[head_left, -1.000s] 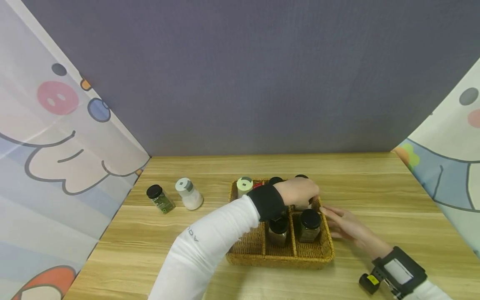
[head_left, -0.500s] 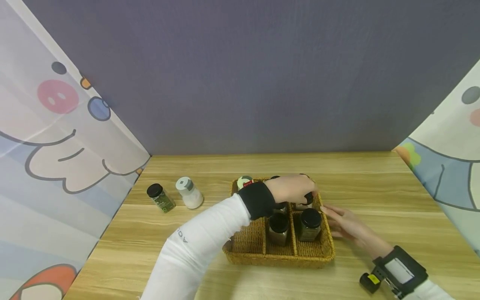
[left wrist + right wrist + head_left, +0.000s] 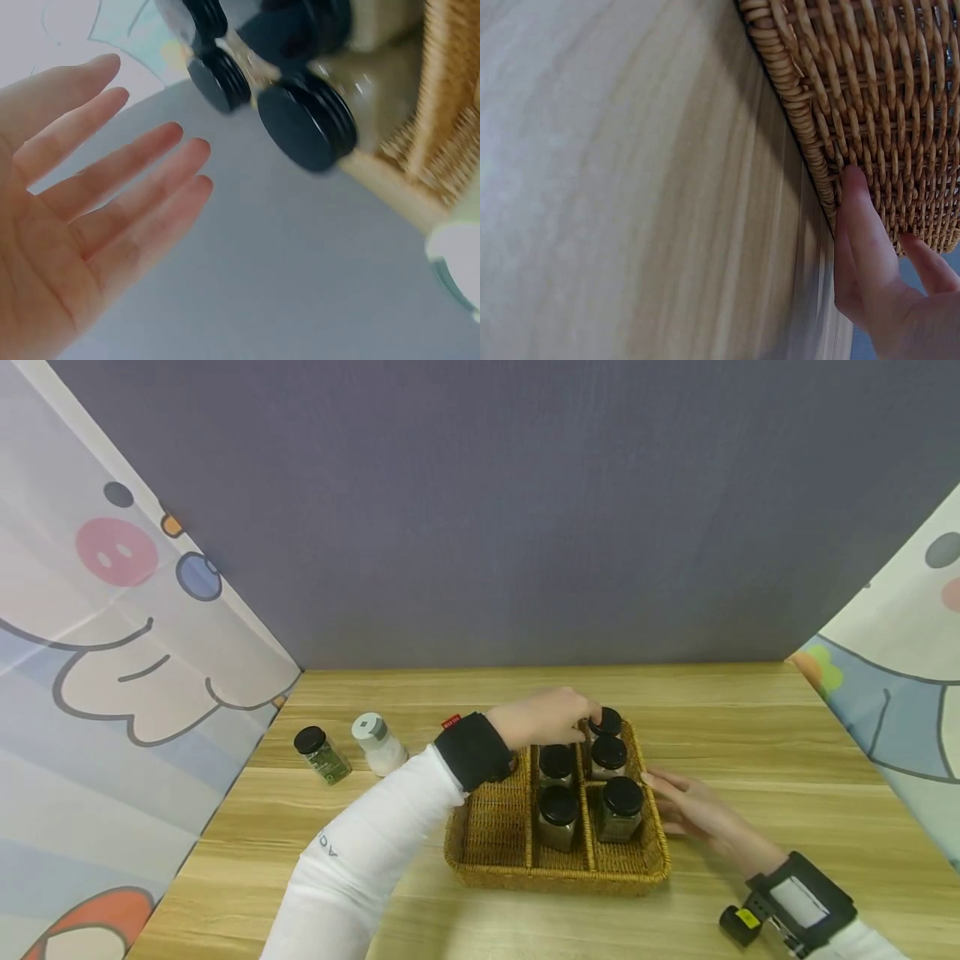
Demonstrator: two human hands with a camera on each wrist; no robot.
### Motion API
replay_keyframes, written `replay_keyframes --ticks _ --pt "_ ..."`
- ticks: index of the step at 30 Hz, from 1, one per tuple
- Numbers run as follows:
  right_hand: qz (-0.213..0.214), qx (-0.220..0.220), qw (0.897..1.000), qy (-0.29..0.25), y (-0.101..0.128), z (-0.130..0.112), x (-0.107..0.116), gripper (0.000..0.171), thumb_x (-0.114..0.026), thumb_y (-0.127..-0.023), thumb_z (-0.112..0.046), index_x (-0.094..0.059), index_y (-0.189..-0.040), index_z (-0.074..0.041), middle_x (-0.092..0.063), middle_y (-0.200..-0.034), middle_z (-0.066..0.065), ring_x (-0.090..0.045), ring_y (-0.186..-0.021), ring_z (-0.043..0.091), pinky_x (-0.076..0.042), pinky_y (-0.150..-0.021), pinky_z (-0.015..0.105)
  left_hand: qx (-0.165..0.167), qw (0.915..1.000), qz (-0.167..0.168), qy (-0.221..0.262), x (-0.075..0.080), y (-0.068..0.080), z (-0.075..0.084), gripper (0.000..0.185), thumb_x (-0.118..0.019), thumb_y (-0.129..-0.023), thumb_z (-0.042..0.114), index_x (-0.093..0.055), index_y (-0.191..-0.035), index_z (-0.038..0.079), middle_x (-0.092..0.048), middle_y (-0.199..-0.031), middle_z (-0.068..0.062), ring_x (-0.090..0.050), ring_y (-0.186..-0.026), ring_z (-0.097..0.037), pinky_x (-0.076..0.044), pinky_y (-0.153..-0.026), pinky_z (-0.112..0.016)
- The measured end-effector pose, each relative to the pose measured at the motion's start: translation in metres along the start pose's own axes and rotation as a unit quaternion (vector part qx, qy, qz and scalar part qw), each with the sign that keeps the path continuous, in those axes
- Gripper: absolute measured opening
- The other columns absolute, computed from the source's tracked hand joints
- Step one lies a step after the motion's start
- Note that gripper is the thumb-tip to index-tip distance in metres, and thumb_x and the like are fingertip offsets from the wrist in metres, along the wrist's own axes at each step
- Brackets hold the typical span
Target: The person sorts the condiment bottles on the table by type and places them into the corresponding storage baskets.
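My left hand [image 3: 543, 718] hovers over the back of a wicker basket [image 3: 555, 882], its fingers spread and holding nothing in the left wrist view. Close to its fingertips is a black-lidded spice jar [image 3: 605, 721] in the right compartment. Two more such jars stand in front of it, a middle one [image 3: 608, 756] and a nearer one [image 3: 621, 810]. The middle compartment shows two spice jars, one behind [image 3: 556, 763] and one in front [image 3: 558, 818]. My right hand [image 3: 693, 810] rests with extended fingers against the basket's right side; the right wrist view shows its fingers [image 3: 866, 232] touching the weave.
On the table's left stand a green-labelled jar [image 3: 322, 756] with a black lid and a white-capped shaker [image 3: 379, 745]. My left sleeve and cuff hide the basket's back left part, where a red tag [image 3: 451, 722] peeks out. A grey panel [image 3: 525, 527] rises behind the table.
My left hand has moved left from the back right jars, uncovering their black lids. It now holds nothing. My right hand has stayed at the basket's side.
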State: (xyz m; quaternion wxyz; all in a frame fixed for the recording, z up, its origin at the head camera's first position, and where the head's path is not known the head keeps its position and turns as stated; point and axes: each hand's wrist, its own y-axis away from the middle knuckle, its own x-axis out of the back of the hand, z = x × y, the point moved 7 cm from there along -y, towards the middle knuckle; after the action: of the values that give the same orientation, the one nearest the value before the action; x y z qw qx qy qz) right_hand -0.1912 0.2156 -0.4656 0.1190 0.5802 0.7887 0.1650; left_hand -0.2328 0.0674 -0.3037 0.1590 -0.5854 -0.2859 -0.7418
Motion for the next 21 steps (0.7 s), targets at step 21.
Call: replay_keyframes --ticks 21 --pt "0.000 -0.006 1.000 -0.008 0.001 0.000 -0.002 0.075 -0.045 -0.091 -0.037 -0.008 -0.138 0.007 -0.017 -0.135 0.035 -0.043 -0.114 0.039 -0.047 -0.085 0.042 0.102 0.9900 0.082 0.051 0.011 0.054 -0.075 0.033 -0.058 -0.086 0.018 -0.054 -0.117 0.008 -0.055 -0.119 -0.008 -0.053 -0.105 -0.021 -0.044 -0.090 -0.029"
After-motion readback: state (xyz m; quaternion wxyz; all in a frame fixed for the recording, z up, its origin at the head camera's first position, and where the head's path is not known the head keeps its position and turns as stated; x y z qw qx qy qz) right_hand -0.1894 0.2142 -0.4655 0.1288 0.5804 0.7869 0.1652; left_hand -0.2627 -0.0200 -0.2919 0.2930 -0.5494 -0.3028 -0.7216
